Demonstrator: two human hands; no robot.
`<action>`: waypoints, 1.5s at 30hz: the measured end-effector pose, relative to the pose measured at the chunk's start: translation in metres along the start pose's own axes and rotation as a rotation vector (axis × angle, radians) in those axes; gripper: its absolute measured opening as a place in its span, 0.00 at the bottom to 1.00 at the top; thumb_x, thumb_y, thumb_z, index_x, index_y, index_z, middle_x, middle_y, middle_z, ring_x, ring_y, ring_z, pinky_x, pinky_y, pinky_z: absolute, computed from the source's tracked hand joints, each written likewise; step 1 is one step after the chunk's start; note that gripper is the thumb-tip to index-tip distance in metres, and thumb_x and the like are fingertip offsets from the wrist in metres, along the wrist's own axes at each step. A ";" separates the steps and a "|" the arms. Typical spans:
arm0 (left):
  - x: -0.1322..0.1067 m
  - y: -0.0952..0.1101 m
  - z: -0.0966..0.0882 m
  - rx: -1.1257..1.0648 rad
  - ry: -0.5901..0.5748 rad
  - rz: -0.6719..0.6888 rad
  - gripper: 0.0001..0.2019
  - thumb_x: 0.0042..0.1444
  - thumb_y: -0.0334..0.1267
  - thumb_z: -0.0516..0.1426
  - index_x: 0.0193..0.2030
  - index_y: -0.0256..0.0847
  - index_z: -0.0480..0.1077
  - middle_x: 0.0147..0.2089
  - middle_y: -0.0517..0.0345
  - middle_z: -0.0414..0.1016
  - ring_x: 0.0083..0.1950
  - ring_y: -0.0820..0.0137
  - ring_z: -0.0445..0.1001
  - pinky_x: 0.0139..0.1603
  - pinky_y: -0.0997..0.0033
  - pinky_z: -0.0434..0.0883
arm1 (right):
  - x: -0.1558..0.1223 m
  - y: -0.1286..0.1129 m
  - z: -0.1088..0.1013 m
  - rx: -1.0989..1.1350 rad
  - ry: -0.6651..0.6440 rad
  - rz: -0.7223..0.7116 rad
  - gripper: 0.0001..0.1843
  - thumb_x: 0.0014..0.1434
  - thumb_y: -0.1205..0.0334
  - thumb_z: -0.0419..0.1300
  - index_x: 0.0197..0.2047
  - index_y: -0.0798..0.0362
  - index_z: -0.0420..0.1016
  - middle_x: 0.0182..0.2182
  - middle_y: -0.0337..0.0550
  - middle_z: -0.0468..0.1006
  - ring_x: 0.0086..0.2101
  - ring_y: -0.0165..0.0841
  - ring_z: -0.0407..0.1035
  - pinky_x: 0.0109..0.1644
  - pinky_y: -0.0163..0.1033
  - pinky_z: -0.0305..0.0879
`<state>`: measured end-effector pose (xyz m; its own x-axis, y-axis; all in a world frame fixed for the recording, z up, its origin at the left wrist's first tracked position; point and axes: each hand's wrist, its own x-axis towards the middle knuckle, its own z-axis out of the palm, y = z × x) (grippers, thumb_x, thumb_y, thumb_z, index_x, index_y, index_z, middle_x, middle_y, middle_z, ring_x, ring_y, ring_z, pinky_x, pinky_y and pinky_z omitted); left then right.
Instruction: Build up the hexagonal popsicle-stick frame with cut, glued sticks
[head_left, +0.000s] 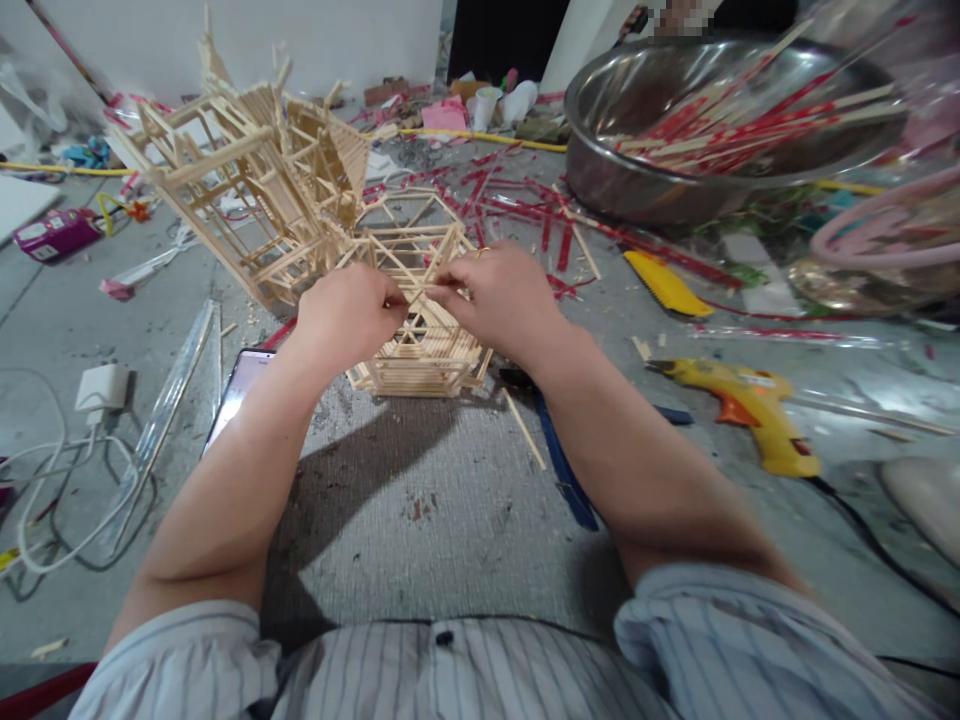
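Note:
A lattice model (416,378) built of thin wooden sticks stands in front of me, many-sided with criss-crossed sticks on top. Over its top, my left hand (349,310) and my right hand (491,295) nearly meet, their fingers closed in a pinch. Between the two sets of fingertips runs a thin wooden stick (417,298) lying across the frame. Whether it is glued down there I cannot tell. Just behind and to the left rises a taller stick structure (247,190) with open sides, close against the smaller one.
On the right lies a yellow glue gun (739,400) with its cord, near a yellow scraper (664,283). A steel basin (600,170) holds red-wrapped sticks. At left are a phone (238,390), a white charger (103,390) with cable and a purple box (56,235).

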<state>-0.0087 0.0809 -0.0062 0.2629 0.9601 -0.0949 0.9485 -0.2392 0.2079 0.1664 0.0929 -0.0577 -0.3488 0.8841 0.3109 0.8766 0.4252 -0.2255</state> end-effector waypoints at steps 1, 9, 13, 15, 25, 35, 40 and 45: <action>0.000 0.000 0.000 -0.001 -0.005 0.004 0.18 0.57 0.43 0.53 0.46 0.47 0.82 0.37 0.51 0.83 0.44 0.58 0.79 0.47 0.61 0.72 | 0.001 -0.001 0.000 -0.001 -0.001 0.007 0.14 0.66 0.57 0.54 0.39 0.52 0.81 0.36 0.50 0.84 0.37 0.40 0.74 0.48 0.47 0.58; 0.001 -0.001 0.001 -0.003 0.002 0.001 0.17 0.56 0.43 0.54 0.46 0.48 0.82 0.38 0.52 0.83 0.46 0.58 0.78 0.47 0.62 0.72 | 0.003 0.000 0.002 0.010 0.013 0.022 0.15 0.66 0.56 0.55 0.40 0.52 0.82 0.34 0.49 0.83 0.36 0.39 0.73 0.47 0.47 0.58; 0.001 -0.001 0.001 -0.004 0.002 0.003 0.18 0.56 0.43 0.53 0.45 0.47 0.82 0.40 0.50 0.83 0.45 0.56 0.78 0.47 0.59 0.72 | 0.002 0.001 0.005 0.005 0.026 0.012 0.15 0.66 0.57 0.55 0.39 0.51 0.82 0.34 0.49 0.83 0.35 0.38 0.74 0.48 0.47 0.58; 0.001 -0.001 0.001 -0.005 0.003 0.006 0.18 0.56 0.43 0.53 0.45 0.46 0.82 0.39 0.49 0.83 0.45 0.56 0.78 0.47 0.58 0.72 | 0.002 0.001 0.006 -0.007 0.038 0.023 0.15 0.66 0.57 0.55 0.39 0.52 0.82 0.34 0.49 0.83 0.36 0.39 0.74 0.48 0.47 0.58; 0.001 -0.001 0.001 -0.004 -0.007 0.013 0.18 0.56 0.42 0.53 0.45 0.47 0.82 0.38 0.51 0.83 0.45 0.57 0.78 0.47 0.59 0.72 | 0.001 -0.004 0.006 -0.056 0.044 0.058 0.16 0.67 0.56 0.54 0.39 0.51 0.82 0.35 0.49 0.83 0.36 0.39 0.74 0.47 0.47 0.58; 0.002 0.001 0.001 0.009 -0.008 -0.003 0.17 0.56 0.42 0.53 0.44 0.46 0.83 0.35 0.52 0.82 0.43 0.58 0.78 0.47 0.60 0.72 | 0.001 -0.003 0.007 -0.057 0.055 0.051 0.16 0.67 0.57 0.54 0.39 0.53 0.82 0.34 0.49 0.84 0.36 0.38 0.74 0.47 0.46 0.58; 0.002 -0.001 0.002 0.002 0.006 0.000 0.17 0.55 0.42 0.53 0.43 0.46 0.83 0.35 0.52 0.82 0.42 0.58 0.78 0.45 0.61 0.71 | 0.002 -0.004 0.007 -0.051 0.050 0.061 0.15 0.66 0.58 0.55 0.39 0.53 0.82 0.35 0.49 0.83 0.36 0.38 0.74 0.47 0.46 0.58; 0.001 -0.003 0.001 -0.013 -0.002 0.015 0.17 0.55 0.42 0.53 0.42 0.45 0.83 0.35 0.52 0.82 0.40 0.60 0.78 0.43 0.63 0.70 | 0.002 -0.002 0.007 -0.029 0.045 0.045 0.15 0.66 0.58 0.55 0.39 0.54 0.82 0.35 0.49 0.83 0.36 0.38 0.74 0.47 0.46 0.58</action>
<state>-0.0111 0.0826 -0.0077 0.2778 0.9561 -0.0932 0.9419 -0.2520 0.2220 0.1616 0.0955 -0.0631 -0.2948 0.8922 0.3421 0.9005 0.3791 -0.2129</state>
